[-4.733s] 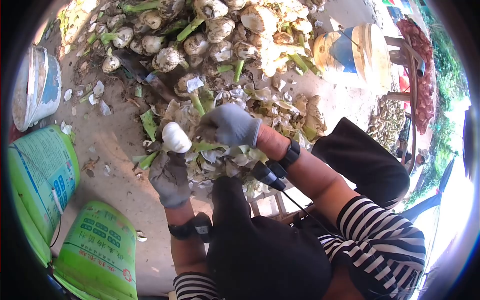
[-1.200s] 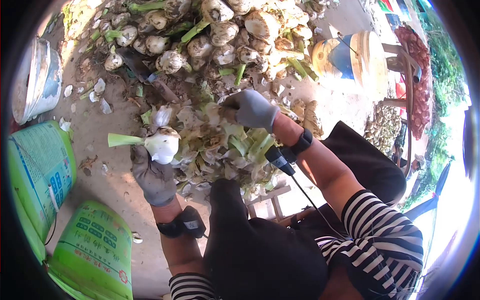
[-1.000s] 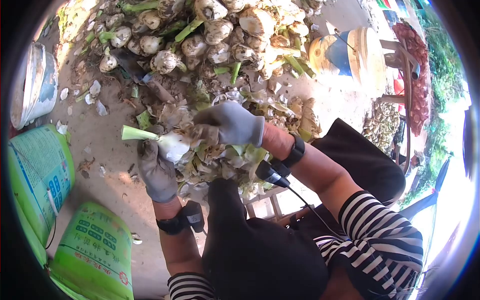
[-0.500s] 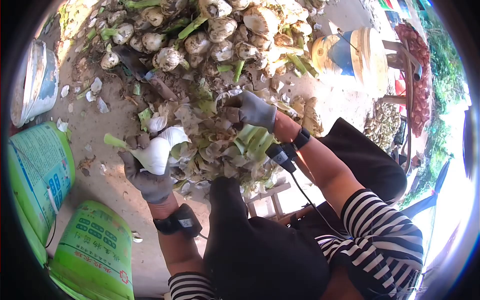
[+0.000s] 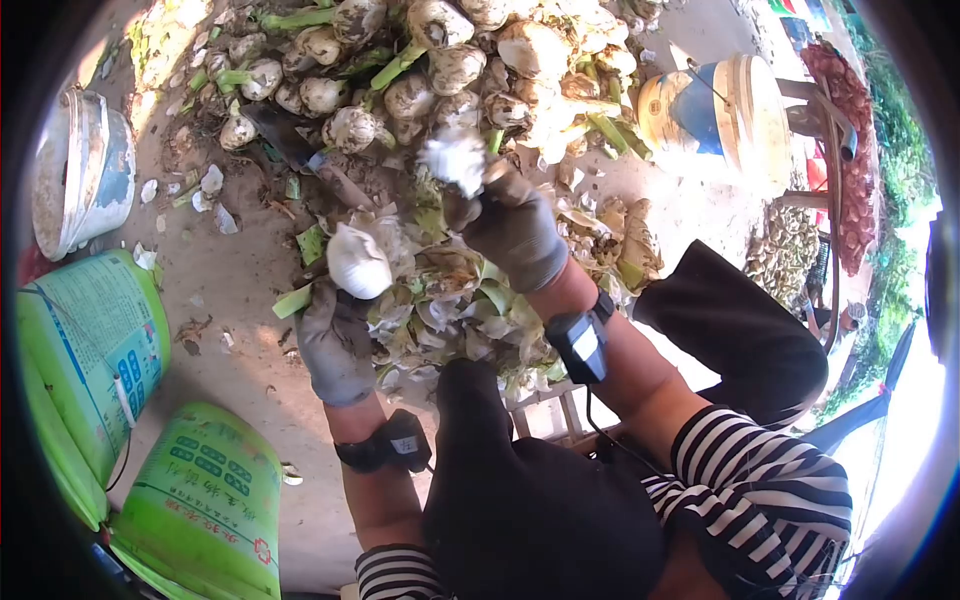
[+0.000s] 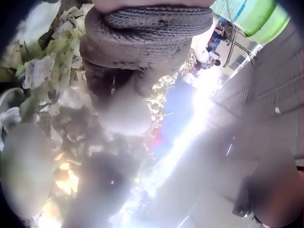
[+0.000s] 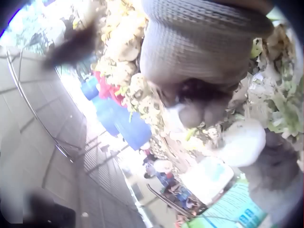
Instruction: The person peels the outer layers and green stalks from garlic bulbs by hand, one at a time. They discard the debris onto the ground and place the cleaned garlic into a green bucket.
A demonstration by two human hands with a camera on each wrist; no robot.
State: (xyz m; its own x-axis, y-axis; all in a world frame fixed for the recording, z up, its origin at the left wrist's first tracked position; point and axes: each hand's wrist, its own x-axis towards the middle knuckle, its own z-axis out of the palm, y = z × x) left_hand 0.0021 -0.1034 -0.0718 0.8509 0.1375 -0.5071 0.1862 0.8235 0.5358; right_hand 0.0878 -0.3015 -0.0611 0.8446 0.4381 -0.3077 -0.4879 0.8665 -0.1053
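Note:
A white garlic bulb (image 5: 358, 262) with a cut green stem (image 5: 292, 302) is gripped by my gloved left hand (image 5: 338, 345), over the left side of the peelings. In the left wrist view its pale shape (image 6: 124, 114) is blurred below the glove. My gloved right hand (image 5: 515, 235) is raised to the right, apart from the bulb, its fingers bent. A blurred white piece of garlic skin (image 5: 453, 162) shows at its fingertips. The right wrist view shows the bulb (image 7: 244, 141) in the other hand, below the right fingers.
Loose skins and leaf scraps (image 5: 455, 290) lie heaped below both hands. Dirty garlic bulbs (image 5: 460, 70) are piled farther off, with a flat dark blade (image 5: 280, 135) beside them. Green buckets (image 5: 205, 490) stand at left; a white-and-blue bucket (image 5: 715, 110) is at right.
The left hand has turned the bulb, which now points upward, with its stem lower left. The right hand has rotated and risen, with white skin at its fingertips.

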